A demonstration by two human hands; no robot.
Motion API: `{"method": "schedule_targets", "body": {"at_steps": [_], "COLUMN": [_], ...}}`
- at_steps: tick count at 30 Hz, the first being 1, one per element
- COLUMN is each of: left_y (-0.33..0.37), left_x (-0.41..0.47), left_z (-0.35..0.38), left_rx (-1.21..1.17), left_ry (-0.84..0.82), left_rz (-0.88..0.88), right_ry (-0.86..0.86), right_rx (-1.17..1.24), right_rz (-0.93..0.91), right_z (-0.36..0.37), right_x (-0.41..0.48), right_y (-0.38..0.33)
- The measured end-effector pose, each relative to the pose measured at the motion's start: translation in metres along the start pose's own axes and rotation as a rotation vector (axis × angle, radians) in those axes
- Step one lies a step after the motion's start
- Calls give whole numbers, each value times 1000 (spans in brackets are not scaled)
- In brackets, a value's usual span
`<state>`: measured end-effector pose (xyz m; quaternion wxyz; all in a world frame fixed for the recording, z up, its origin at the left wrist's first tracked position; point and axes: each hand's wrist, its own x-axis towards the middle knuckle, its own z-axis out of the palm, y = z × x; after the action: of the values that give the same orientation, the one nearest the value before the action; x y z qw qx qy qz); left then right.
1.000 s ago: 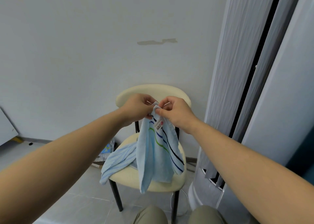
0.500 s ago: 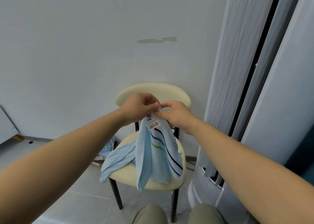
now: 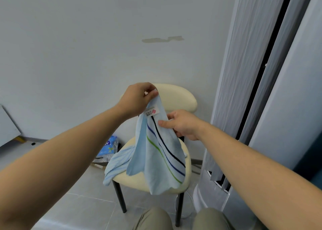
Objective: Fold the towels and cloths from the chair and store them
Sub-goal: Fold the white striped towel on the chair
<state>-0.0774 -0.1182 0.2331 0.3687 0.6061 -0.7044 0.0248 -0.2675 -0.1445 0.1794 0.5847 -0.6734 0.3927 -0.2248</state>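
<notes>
A light blue towel (image 3: 156, 156) with dark blue, black and green stripes and a white label hangs in front of the cream chair (image 3: 181, 100). My left hand (image 3: 137, 100) pinches its top corner above the chair back. Lower down and to the right, my right hand (image 3: 183, 125) grips the towel's right edge between thumb and fingers. The towel's lower end drapes over the seat. A second pale blue striped cloth (image 3: 116, 161) lies on the seat's left side and droops over its edge.
The chair stands against a white wall on black legs. A tall grey and white column unit (image 3: 261, 90) rises just to the right. A blue plastic package (image 3: 108, 147) lies on the tiled floor left of the chair. My knees show at the bottom edge.
My hands, pinched together at the towel's top corner, have separated: the left rose with the corner and the right slid down along the right edge. The towel now hangs more spread.
</notes>
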Motion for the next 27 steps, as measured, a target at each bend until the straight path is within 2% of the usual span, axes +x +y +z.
{"method": "schedule_targets", "body": {"at_steps": [7, 10, 16, 19, 22, 27], "left_y": [0, -4, -13, -19, -23, -27], "left_x": [4, 5, 3, 4, 5, 7], "left_z": [-6, -9, -10, -9, -8, -13], "left_rx": [-207, -201, -146, -110, -107, -82], "left_ry": [13, 36, 36, 46, 70, 149], "left_rz": [-143, -174, -202, -200, -213, -260], "right_ry": [-40, 5, 239, 242, 215, 161], "right_rx": [107, 118, -240, -434, -479, -423], "right_rz": [52, 46, -32, -46, -30, 31], "right_z": [9, 7, -1, -1, -1, -1], "right_x": [-3, -1, 7, 7, 5, 3], "right_y": [5, 7, 7, 6, 4, 6]}}
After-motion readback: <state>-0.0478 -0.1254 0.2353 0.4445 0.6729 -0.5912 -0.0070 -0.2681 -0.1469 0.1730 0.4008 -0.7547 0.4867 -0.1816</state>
